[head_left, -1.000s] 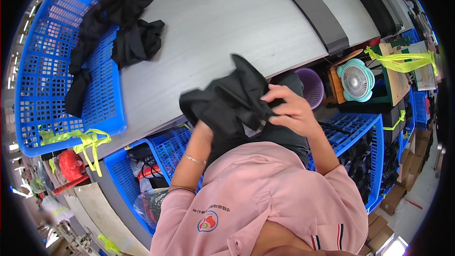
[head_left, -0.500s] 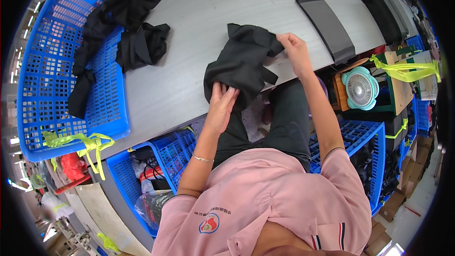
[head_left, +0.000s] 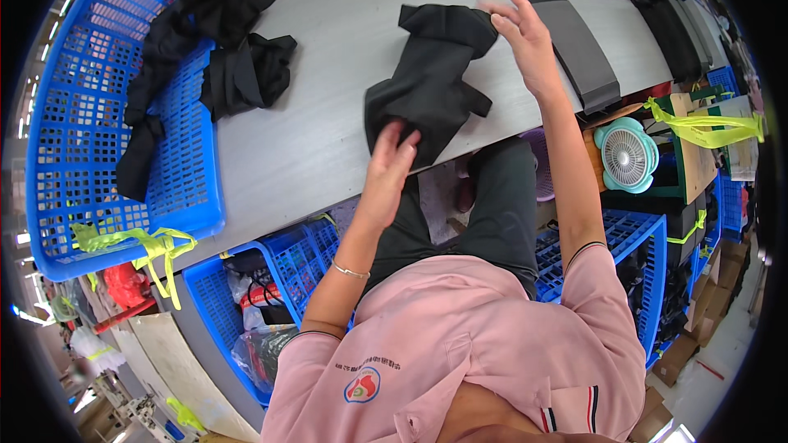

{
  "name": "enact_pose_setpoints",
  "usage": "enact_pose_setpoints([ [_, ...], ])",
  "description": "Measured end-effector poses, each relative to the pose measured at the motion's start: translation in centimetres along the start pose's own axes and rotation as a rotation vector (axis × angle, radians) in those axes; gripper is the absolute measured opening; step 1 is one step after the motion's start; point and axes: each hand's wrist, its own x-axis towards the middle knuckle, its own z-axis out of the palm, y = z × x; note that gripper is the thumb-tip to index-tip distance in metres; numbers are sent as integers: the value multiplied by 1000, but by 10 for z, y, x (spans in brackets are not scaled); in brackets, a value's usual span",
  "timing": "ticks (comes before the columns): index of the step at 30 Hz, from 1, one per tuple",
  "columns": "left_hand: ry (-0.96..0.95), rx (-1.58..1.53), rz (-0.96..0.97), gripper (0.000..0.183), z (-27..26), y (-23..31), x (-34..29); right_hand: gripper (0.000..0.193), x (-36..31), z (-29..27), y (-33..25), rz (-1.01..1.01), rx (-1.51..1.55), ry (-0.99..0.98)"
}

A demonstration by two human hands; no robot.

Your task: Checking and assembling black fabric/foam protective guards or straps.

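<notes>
A black fabric piece (head_left: 435, 70) with flared, tab-like ends lies stretched out on the grey table, its near end by the front edge. My left hand (head_left: 387, 172) is at that near end, fingers apart and fingertips blurred against the cloth. Beside the far right corner of the piece is my right hand (head_left: 525, 41). Its fingers are spread, and the thumb is close to the cloth; whether it touches cannot be made out.
Black fabric (head_left: 234, 0) drapes over a blue basket (head_left: 209, 189) on the left, with a folded black piece (head_left: 254, 74) beside it. Right of my hands lies a flat grey-and-black panel (head_left: 579, 49). A turquoise fan (head_left: 628, 156) stands at the right, and blue crates (head_left: 205, 295) sit below table level.
The black fabric piece has moved away from me and spread out flatter on the table. My right hand has moved farther off and its fingers have opened from a pinch on the cloth.
</notes>
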Motion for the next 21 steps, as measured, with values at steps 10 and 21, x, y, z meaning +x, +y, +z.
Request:
enact_pose_setpoints([
  [10, 195, 419, 499, 27, -4, 54, 34, 26, -157, 29, 20, 377, 250, 366],
  [21, -569, -150, -383, 31, 29, 25, 57, 49, -163, 40, 48, 575, 1107, 85],
])
